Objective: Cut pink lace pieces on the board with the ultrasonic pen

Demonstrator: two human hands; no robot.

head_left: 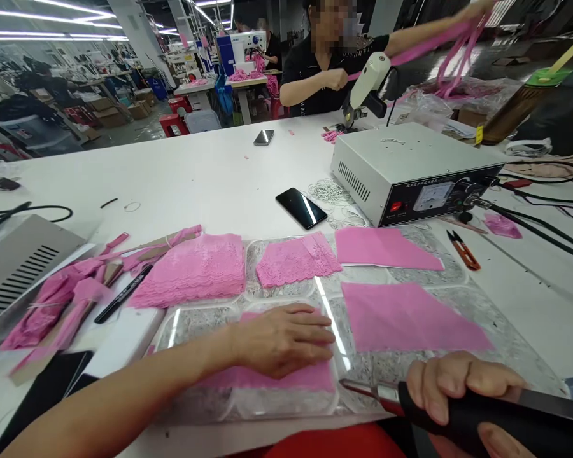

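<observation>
My left hand (pixel 284 340) lies flat with fingers stretched out, pressing a pink fabric piece (pixel 310 376) onto a clear-topped, grey-patterned mat (pixel 286 404). Fingers of my right hand (pixel 463 388) wrap round a thick black handheld tool (pixel 487 413) with a narrow pointed metal tip. That tip is close to the right edge of the pressed piece; whether they touch I cannot tell. Right of my left hand, a sheer pink panel (pixel 410 318) lies flat. Behind it rests another pink panel (pixel 386 247) with white beneath. A pink lace piece (pixel 296 257) and a lace stack (pixel 200 267) lie left of it.
A grey metal box (pixel 417 172) with a dial and cables stands at the back right. Orange-handled snips (pixel 463 250), a black phone (pixel 300 208) and a marker (pixel 123 294) lie around the mat. Across the table, a co-worker (pixel 329 70) pulls pink strips beside a white machine (pixel 367 86).
</observation>
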